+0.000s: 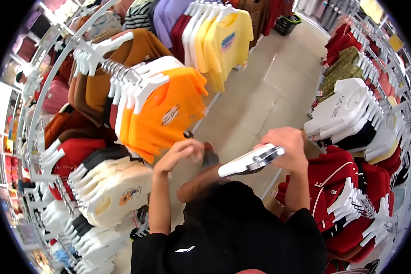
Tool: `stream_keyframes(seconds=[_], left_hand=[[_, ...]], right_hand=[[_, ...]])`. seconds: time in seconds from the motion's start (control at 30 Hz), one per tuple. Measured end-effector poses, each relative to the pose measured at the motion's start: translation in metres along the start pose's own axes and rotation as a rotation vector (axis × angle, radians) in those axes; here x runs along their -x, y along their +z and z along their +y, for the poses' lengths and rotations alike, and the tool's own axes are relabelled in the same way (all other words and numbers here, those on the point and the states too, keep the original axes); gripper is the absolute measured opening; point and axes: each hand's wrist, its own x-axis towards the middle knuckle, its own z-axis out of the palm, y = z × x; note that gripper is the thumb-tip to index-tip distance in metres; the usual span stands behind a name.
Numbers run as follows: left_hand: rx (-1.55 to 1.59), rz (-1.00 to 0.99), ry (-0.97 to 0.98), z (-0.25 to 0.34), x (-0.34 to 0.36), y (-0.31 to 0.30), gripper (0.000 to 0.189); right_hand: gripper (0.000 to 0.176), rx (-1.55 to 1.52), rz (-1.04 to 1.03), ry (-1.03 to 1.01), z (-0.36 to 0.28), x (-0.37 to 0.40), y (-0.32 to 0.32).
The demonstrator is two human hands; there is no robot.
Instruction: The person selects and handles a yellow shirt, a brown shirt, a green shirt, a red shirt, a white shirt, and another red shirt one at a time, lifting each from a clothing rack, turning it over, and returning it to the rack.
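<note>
My right hand (pixel 287 148) is wrapped round a white handheld tool (pixel 242 165) with black and silver parts, its long end pointing towards my left. My left hand (pixel 185 151) is raised in front of me, just below the orange sweatshirt (pixel 166 107) and apart from the tool. Its fingers are bent and their tips blurred, so whether it pinches something small cannot be seen. The orange sweatshirt hangs at the front of a rail on white hangers.
Cream tops (pixel 107 194) hang at the lower left, and yellow tops (pixel 228 41) farther up. Right of the tiled aisle (pixel 260 86) hang white tops (pixel 342 105) and dark red garments (pixel 331 182). A black basket (pixel 287 24) stands at the aisle's far end.
</note>
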Motion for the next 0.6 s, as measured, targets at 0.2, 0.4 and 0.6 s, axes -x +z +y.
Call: stream_keyframes(seconds=[0.2,0.4,0.6], left_hand=[[0.58,0.014,-0.073,-0.025,-0.118,0.038,0.045],[0.661,-0.153,-0.082,0.0,-0.211,0.045,0.04],[0.564,-0.232,-0.098,0.02,-0.264,0.019,0.035]], right_hand=[[0.008,-0.155,0.146,0.355,0.039,-0.045,-0.056],[0.042,-0.215,0.33,0.758,0.135,-0.099,-0.093],[0.057,-0.214,0.357,1.043,0.25,-0.108,-0.117]])
